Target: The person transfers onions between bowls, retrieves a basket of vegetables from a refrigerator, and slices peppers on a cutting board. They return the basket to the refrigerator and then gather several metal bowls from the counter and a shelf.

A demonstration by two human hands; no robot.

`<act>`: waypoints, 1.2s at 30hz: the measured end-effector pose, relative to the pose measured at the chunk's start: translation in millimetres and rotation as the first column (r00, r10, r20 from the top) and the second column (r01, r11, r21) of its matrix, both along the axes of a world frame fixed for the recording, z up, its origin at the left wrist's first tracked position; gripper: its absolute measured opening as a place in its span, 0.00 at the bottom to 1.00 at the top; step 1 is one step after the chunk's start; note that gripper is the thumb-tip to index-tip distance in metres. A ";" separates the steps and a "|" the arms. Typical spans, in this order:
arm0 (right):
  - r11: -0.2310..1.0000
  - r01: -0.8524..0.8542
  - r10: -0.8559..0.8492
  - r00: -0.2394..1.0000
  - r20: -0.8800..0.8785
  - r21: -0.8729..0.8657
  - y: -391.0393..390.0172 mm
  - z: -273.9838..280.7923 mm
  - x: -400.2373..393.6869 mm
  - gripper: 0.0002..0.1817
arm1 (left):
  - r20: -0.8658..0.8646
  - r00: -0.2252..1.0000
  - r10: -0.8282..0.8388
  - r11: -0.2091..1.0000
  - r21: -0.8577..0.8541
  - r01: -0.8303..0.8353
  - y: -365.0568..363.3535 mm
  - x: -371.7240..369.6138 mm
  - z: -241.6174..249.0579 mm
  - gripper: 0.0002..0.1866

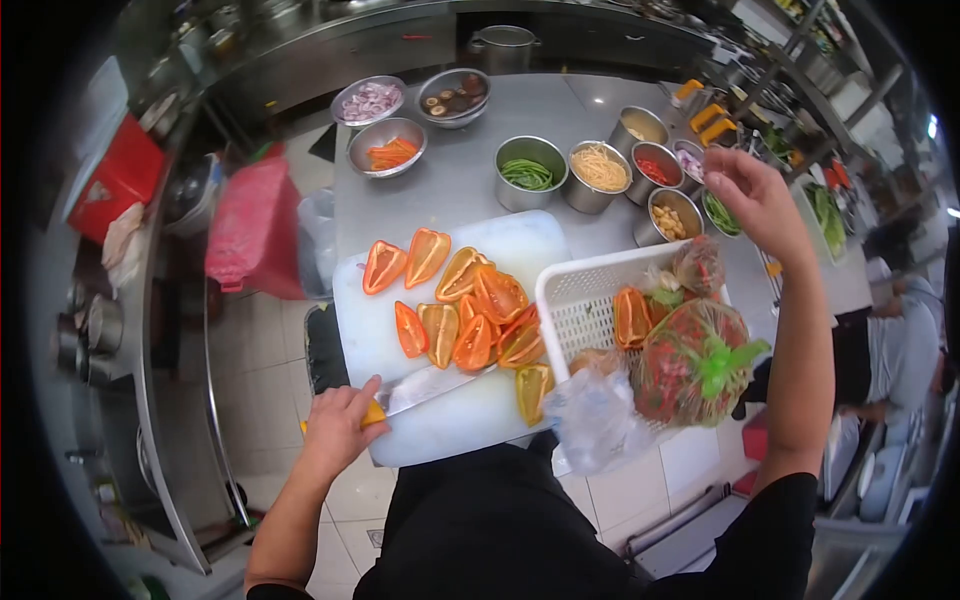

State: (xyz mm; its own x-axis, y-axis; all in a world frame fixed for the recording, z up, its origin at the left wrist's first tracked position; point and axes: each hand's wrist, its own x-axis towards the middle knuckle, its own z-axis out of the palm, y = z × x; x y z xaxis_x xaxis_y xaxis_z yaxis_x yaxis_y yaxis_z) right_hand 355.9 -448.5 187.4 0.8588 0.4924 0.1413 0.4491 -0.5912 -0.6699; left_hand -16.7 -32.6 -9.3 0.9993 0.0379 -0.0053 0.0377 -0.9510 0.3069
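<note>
My left hand (340,422) is closed round the yellow handle of a knife (430,388), whose blade lies flat on the white cutting board (400,440). Halved orange and yellowish peppers (478,318) are spread over the board. My right hand (742,192) is raised above the metal cups at the right, its fingers partly curled and apart, with nothing seen in them. Below it stands a white perforated basket (590,262) holding a pepper half (631,318), a bagged bundle with green stems (700,360) and a clear plastic bag (597,415) over its near edge.
Metal containers hold green strips (527,175), pale shreds (599,168) and chopped red pieces (656,165). Bowls of carrot (391,152), onion (368,102) and mushrooms (455,98) sit at the back left. A red bin (255,225) stands left; another person (905,340) is at the right.
</note>
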 end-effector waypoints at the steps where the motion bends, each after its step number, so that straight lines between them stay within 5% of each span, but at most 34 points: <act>1: 0.998 0.039 -0.039 0.999 0.007 0.043 1.9 -0.9 -19.5 0.21 | -0.031 0.999 -0.028 0.999 -0.026 0.027 6.6 -0.1 2.3 0.40; 7: 0.862 0.415 -0.450 0.891 0.061 0.289 -38.3 -14.6 -137.2 0.22 | 0.073 0.982 -0.172 0.969 -0.168 0.182 41.5 -9.5 11.7 0.40; 10: 0.696 0.563 -0.641 0.767 0.032 0.446 -70.5 -31.3 -186.1 0.21 | 0.153 0.975 -0.162 0.950 -0.244 0.196 37.8 -17.1 25.3 0.40; 13: 0.398 0.682 -0.780 0.603 -0.165 0.613 -103.4 -62.5 -223.1 0.18 | 0.187 0.965 -0.181 0.905 -0.353 0.238 22.6 -18.5 35.4 0.39; 19: 0.259 0.803 -0.863 0.442 -0.245 0.536 -152.9 -132.6 -286.7 0.20 | 0.276 0.904 -0.325 0.835 -0.366 0.412 -24.2 3.3 61.8 0.33; 23: 0.317 0.844 -0.834 0.465 -0.296 0.434 -180.6 -161.4 -317.4 0.22 | 0.386 0.835 -0.394 0.808 -0.288 0.514 -67.8 37.2 97.4 0.26; 26: 0.478 0.766 -0.771 0.600 -0.213 0.431 -176.5 -168.9 -318.2 0.22 | 0.491 0.747 -0.449 0.790 -0.173 0.589 -122.7 91.7 134.5 0.16; 28: 0.610 0.714 -0.737 0.671 -0.086 0.345 -167.5 -169.5 -309.1 0.26 | 0.358 0.712 -0.605 0.743 -0.068 0.666 -161.1 143.6 140.3 0.11; 30: 0.751 0.625 -0.657 0.739 0.148 0.215 -140.9 -144.3 -299.4 0.29 | 0.034 0.684 -0.728 0.677 0.187 0.712 -202.3 198.7 128.8 0.12; 34: 0.870 0.474 -0.491 0.799 0.346 0.139 -107.7 -122.8 -271.2 0.40 | -0.239 0.585 -0.775 0.460 0.422 0.781 -243.3 275.4 49.9 0.15; 36: 0.863 0.488 -0.502 0.806 0.313 0.128 -92.2 -118.1 -252.6 0.44 | -0.083 0.550 -0.831 0.484 0.380 0.788 -250.1 288.9 20.7 0.17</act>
